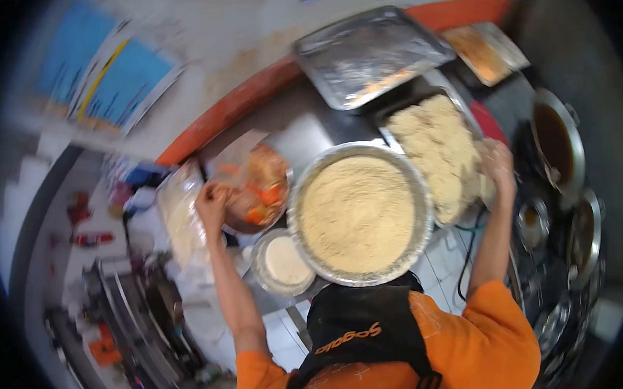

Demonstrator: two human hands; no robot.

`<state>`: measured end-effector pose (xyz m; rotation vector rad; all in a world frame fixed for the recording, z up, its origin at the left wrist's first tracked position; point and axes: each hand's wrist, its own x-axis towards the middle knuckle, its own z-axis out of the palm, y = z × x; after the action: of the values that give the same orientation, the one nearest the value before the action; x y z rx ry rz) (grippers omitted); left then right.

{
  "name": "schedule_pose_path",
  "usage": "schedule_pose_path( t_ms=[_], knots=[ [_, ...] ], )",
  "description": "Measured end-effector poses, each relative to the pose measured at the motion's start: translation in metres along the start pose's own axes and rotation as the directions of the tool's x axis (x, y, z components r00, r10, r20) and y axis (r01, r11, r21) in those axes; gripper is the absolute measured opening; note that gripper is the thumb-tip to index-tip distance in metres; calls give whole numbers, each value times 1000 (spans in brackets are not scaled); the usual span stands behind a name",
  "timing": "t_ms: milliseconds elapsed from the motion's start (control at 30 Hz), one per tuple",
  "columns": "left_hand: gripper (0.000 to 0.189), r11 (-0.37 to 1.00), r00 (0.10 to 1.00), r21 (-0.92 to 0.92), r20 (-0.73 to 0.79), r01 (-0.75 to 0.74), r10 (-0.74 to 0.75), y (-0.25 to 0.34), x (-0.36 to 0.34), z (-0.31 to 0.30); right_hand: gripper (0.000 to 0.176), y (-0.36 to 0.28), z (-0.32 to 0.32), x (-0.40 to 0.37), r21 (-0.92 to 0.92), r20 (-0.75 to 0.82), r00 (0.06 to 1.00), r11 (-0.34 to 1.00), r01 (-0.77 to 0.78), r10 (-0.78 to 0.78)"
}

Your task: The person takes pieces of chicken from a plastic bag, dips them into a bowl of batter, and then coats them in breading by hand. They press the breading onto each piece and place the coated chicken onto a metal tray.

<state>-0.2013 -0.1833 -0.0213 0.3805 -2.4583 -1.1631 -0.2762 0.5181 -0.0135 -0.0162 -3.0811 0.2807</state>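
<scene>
My left hand point(214, 201) is at the left rim of a metal bowl point(288, 193) with meat and orange pieces point(267, 185), its fingers pressed together. What they pinch is too small to name. My right hand point(495, 161) touches the right side of a tray of pale, crumb-coated pieces point(435, 155); blur hides its fingers. Between my arms stands a large round metal basin point(428, 199) filled with pale yellow crumbs point(358, 214). A smaller bowl of whitish mixture point(285, 261) sits at its lower left.
A plastic-covered metal tray point(373, 55) lies at the back, beside a small tray of orange-brown food point(481, 52). Pans of dark liquid point(554, 139) stand on the right. A clear plastic bag point(182, 220) is at the left. An orange edge point(224, 114) borders the counter.
</scene>
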Motion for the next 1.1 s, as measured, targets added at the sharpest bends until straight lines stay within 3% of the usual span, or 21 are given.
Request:
schedule_pose_path(
  t_ms=[33,67,100,133,200,267,333,367,400,433,533,600,633,667,733,767,833,933,1000,1067,1100],
  knots=[
    [28,1000,999,8,-44,-7,7,-12,3,-5,33,-23,-6,2,462,74,966,850,-254,248],
    [28,996,996,-86,-84,28,-36,-32,7,-9,41,-65,-39,-3,630,227,935,690,-355,273],
    [28,978,996,-199,-52,62,-74,-15,5,-16,42,-76,-36,1,694,243,935,627,-354,258],
    [22,992,1000,-126,4,-16,17,25,1,-27,44,-82,-27,2,779,229,953,549,-301,197],
    [22,948,992,-293,58,124,-111,63,-7,-36,46,-130,-33,2,875,233,967,412,-256,106],
    [24,897,992,-424,83,121,-94,90,-21,-37,48,-202,-53,-9,924,223,971,336,-183,-82],
    [23,808,984,-563,137,175,-118,116,-40,-31,51,-266,-50,-20,941,273,912,284,-186,-306],
    [23,805,984,-566,133,176,-121,128,-51,-26,57,-301,-47,-33,942,323,868,214,-258,-377],
    [25,722,974,-657,189,220,-124,138,-62,-20,64,-326,-24,-44,962,221,808,-15,-274,-546],
    [28,625,962,-734,245,265,-121,148,-74,-15,67,-351,-14,-55,936,157,735,-138,-324,-659],
    [31,618,977,-756,171,215,-131,172,-105,0,58,-399,-2,-81,967,91,727,-113,-228,-680],
    [30,633,971,-740,135,230,-196,168,-124,-1,48,-407,4,-88,991,82,718,-20,-133,-692],
    [30,648,962,-719,114,251,-247,165,-134,-2,40,-408,8,-92,998,-36,744,12,59,-667],
    [30,647,960,-719,101,252,-262,161,-142,-2,40,-410,9,-96,999,-30,732,12,52,-680],
    [32,672,968,-711,50,208,-247,153,-155,1,40,-411,6,-103,876,-226,711,180,447,-665],
    [28,665,970,-722,34,189,-239,150,-160,3,40,-412,7,-108,877,-220,704,179,446,-675],
    [25,651,962,-730,32,207,-271,150,-164,4,31,-418,7,-117,815,-378,764,204,543,-523],
    [23,597,935,-761,36,255,-354,153,-169,7,30,-411,3,-117,777,-409,738,218,590,-537],
    [25,550,911,-786,39,282,-411,152,-172,12,28,-408,2,-113,780,-391,685,173,601,-615],
    [30,627,930,-742,-13,238,-368,140,-175,19,27,-405,9,-107,782,-380,630,129,610,-677],
    [30,625,928,-744,-15,238,-372,135,-177,20,22,-404,15,-105,817,-276,625,164,553,-730]
  ],
)
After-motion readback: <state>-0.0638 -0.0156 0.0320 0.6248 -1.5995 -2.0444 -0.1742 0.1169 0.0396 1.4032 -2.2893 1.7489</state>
